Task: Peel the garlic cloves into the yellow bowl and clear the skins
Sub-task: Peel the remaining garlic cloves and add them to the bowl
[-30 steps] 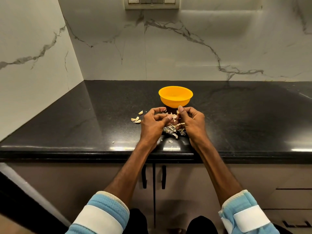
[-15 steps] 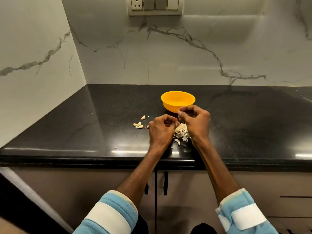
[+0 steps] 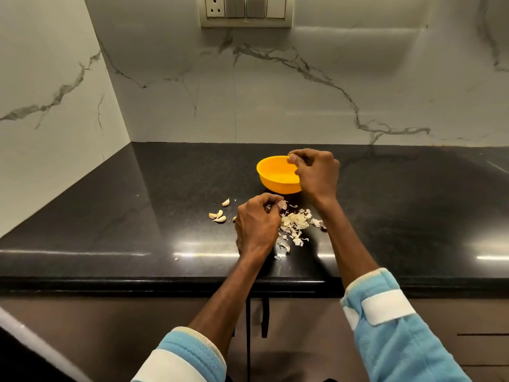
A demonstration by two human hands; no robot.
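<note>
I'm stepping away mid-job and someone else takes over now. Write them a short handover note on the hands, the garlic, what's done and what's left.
Right hand: over the yellow bowl, fingertips pinched; what they hold is too small to tell.
Left hand: fingers curled, beside the skin pile; any grip is unclear.
Cloves: a few lie loose on the counter, left of the left hand.
Done: some peeling, judging by the skins. The bowl's contents are unclear.
Left: peel the loose cloves into the bowl, then clear the skins.
</note>
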